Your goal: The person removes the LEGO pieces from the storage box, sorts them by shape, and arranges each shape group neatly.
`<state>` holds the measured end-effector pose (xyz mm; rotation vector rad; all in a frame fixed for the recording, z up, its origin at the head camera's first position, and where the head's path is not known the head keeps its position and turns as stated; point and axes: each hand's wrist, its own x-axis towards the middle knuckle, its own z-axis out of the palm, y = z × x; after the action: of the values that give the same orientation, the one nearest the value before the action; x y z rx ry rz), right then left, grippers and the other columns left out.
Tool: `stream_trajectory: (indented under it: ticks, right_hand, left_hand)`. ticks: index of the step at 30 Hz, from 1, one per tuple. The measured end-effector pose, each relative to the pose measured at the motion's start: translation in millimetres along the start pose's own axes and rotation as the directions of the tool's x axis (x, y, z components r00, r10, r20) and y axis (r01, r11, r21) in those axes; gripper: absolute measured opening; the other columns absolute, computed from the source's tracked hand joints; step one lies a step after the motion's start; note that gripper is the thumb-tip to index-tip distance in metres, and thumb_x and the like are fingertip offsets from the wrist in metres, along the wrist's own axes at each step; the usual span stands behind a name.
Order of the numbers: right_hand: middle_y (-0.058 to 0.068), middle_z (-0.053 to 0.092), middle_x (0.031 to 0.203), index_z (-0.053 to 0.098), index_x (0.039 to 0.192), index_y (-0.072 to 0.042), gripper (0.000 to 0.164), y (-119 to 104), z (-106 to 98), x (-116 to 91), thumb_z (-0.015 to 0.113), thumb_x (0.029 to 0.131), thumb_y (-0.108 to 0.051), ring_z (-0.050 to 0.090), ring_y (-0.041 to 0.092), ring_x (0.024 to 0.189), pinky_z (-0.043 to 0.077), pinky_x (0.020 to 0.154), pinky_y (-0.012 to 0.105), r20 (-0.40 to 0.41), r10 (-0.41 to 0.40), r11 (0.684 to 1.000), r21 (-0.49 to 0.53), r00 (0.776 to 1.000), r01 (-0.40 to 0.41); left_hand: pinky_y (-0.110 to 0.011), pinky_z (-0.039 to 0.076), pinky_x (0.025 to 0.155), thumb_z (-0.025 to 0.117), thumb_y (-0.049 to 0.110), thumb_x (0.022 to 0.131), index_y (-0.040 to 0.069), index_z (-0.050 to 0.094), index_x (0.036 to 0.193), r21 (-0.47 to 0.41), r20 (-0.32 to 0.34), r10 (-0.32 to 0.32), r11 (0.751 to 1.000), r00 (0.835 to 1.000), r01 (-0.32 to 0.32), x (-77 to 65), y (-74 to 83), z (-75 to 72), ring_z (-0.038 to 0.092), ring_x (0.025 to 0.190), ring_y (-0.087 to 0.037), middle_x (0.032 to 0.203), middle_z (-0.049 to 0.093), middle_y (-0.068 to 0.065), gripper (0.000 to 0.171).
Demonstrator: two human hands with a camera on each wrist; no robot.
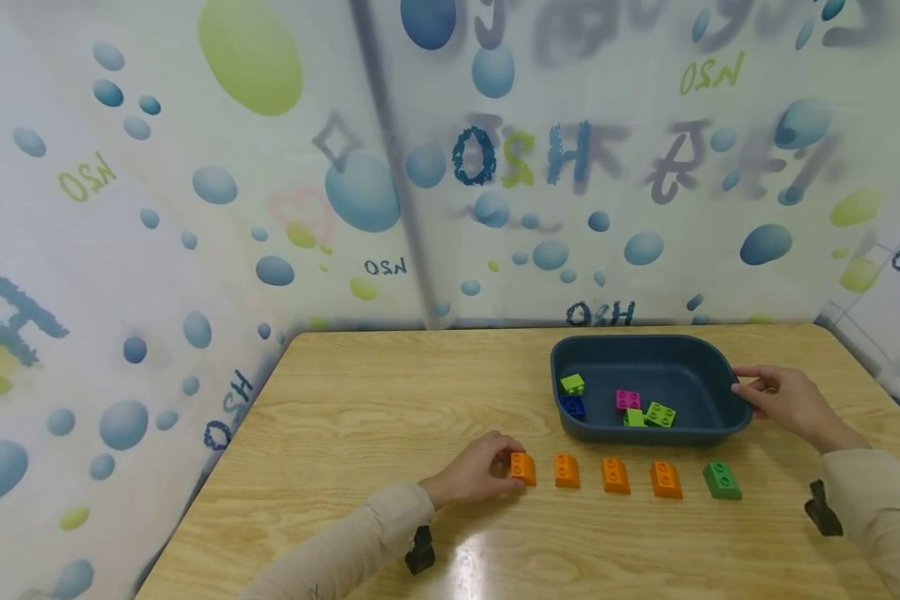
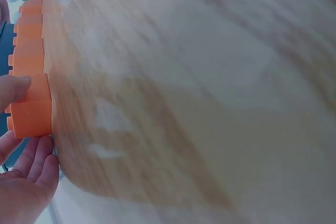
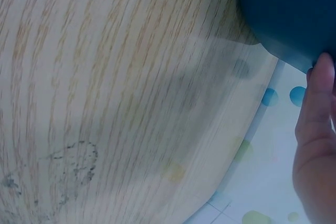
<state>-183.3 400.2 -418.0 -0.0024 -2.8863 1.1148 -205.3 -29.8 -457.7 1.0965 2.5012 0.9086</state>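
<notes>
My left hand (image 1: 480, 468) pinches an orange toy building brick (image 1: 522, 469) between thumb and fingers on the wooden table. In the left wrist view the thumb lies on one side of that orange brick (image 2: 32, 109) and the fingertips on the other. It is the leftmost of a row, followed by more orange bricks (image 1: 615, 475) and a green brick (image 1: 722, 481) at the right end. My right hand (image 1: 791, 404) grips the right end of a dark blue tub (image 1: 645, 432) behind the row. The right wrist view shows its fingers at the tub's wall (image 3: 286, 19).
Inside the tub lie a magenta brick (image 1: 627, 401), a dark blue brick (image 1: 573, 406) and several light green bricks (image 1: 660, 414). A patterned curtain (image 1: 495, 250) hangs behind the wooden table (image 1: 390, 392). Black straps (image 1: 420, 550) hang at both wrists.
</notes>
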Motion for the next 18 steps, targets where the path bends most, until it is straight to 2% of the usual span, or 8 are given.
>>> stream_trajectory:
  ticks: [8,13,18]
  right_hand:
    - [0.017,0.06,0.081,0.043,0.117,0.018,0.05,-2,-1,-2,0.049,0.091,-0.025,0.054,0.015,0.054,0.048,0.052,0.029,-0.004,-0.012,1.0,0.01,1.0,0.012]
    - [0.017,0.06,0.081,0.043,0.117,0.018,0.051,-2,-1,-2,0.049,0.091,-0.026,0.054,0.015,0.055,0.049,0.052,0.028,-0.003,-0.013,1.0,0.012,1.0,0.013]
    - [0.016,0.06,0.081,0.043,0.117,0.018,0.048,-1,-1,-1,0.049,0.092,-0.023,0.054,0.015,0.054,0.048,0.052,0.028,-0.001,-0.024,1.0,0.003,1.0,0.024]
  left_hand:
    - [-0.022,0.04,0.083,0.068,0.035,0.077,0.007,0.047,0.123,-0.011,0.032,-0.032,0.999,0.999,0.033,2.5,7.5,-12.0,0.048,0.096,-0.011,0.107,0.049,-0.002,0.057]
    - [-0.021,0.041,0.083,0.065,0.031,0.081,0.007,0.049,0.122,0.051,0.039,0.041,0.998,0.998,-0.043,13.8,18.1,-23.2,0.05,0.098,-0.015,0.109,0.049,-0.004,0.05]
    - [-0.018,0.04,0.082,0.06,0.03,0.084,0.008,0.052,0.12,0.172,0.07,0.153,0.972,0.986,-0.163,31.9,35.7,-27.3,0.05,0.097,-0.013,0.109,0.052,-0.002,0.043]
